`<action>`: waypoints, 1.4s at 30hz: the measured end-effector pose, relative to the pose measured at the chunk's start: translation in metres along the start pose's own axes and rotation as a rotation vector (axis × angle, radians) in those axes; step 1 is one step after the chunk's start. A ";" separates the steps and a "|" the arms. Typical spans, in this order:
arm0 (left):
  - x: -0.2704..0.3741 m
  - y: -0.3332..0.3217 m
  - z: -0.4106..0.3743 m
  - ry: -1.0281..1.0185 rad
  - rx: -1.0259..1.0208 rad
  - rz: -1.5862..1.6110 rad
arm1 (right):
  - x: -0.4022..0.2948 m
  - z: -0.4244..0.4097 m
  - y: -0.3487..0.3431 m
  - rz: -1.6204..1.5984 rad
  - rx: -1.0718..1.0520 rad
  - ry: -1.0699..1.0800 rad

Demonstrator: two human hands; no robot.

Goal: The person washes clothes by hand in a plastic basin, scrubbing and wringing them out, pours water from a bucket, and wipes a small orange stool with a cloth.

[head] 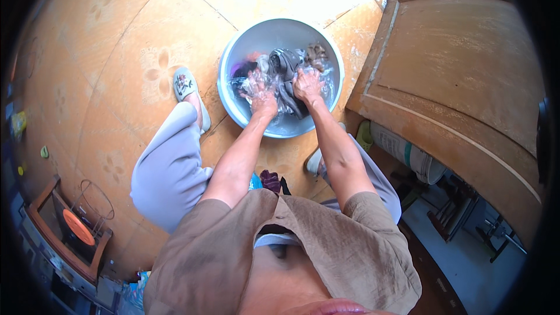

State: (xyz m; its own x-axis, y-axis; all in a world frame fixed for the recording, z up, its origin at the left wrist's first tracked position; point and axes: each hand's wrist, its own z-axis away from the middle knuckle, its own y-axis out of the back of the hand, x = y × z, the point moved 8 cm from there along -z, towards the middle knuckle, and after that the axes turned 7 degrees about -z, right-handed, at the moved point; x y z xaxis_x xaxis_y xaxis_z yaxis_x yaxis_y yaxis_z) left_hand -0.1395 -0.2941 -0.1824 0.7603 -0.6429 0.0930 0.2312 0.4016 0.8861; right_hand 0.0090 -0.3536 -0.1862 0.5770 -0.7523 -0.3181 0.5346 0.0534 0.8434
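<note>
A light blue-grey plastic basin [226,100] stands on the floor between my feet, holding water and wet clothes. My left hand [262,95] is palm down in splashing water on the left side, fingers spread beside dark fabric [244,69]. To the right, my right hand [308,84] lies against a dark grey garment [285,63]; its fingertips are partly hidden by water and cloth, so a grip cannot be made out. A brown bunched cloth [316,54] is near the basin's far right wall. Whitish cloth [262,63] shows between the hands, farther back.
A wooden panel [455,48] rises close on the right, with a green shoe [364,134] and a white bucket [400,148] under it. Dark purple cloth [270,180] lies just before me. An orange disc [78,227] and a wooden frame [43,199] are at lower left.
</note>
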 end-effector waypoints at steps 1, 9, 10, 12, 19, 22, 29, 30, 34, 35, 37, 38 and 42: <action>-0.001 0.000 -0.002 0.005 -0.029 0.006 | 0.005 -0.010 -0.016 0.046 -0.039 0.036; -0.009 0.015 -0.022 -0.047 -0.234 0.183 | 0.034 -0.065 -0.042 -0.309 -0.024 0.115; -0.006 0.029 -0.023 -0.049 -0.185 0.287 | 0.046 -0.054 -0.006 -0.570 0.172 -0.058; -0.029 0.033 -0.041 -0.018 0.124 0.658 | 0.039 -0.027 0.038 -0.962 0.309 -0.270; 0.045 0.057 0.006 0.340 -0.378 1.732 | -0.012 0.104 0.132 -1.764 0.420 -0.005; 0.076 0.074 0.020 0.131 -0.585 2.090 | -0.043 0.149 0.143 -1.850 0.432 0.135; 0.069 0.048 0.015 -0.149 -0.781 2.413 | -0.118 0.210 0.139 -0.849 0.603 0.290; 0.063 0.036 0.015 -0.150 -0.781 2.447 | -0.123 0.206 0.127 -0.799 0.648 0.271; 0.058 0.008 0.003 -0.146 -0.700 2.507 | -0.127 0.184 0.101 -0.523 0.641 0.156; 0.051 0.004 -0.001 -0.148 -0.639 2.511 | -0.125 0.178 0.107 -0.520 0.758 0.191; 0.040 -0.001 -0.013 -0.156 -0.475 2.469 | -0.120 0.156 0.105 -0.495 0.772 0.199; 0.032 -0.002 -0.018 -0.148 -0.366 2.421 | -0.116 0.148 0.104 -0.467 0.847 0.226; 0.045 0.046 0.007 0.185 -0.139 1.891 | -0.028 0.092 0.111 -0.802 0.763 -0.097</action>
State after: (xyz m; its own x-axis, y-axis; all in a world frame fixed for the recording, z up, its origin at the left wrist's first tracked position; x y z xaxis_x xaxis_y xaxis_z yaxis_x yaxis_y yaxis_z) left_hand -0.0986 -0.3093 -0.1338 0.0848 0.7014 0.7077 -0.8289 0.4438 -0.3405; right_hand -0.0041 -0.3869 -0.0440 0.1658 -0.4378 -0.8837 0.1920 -0.8646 0.4643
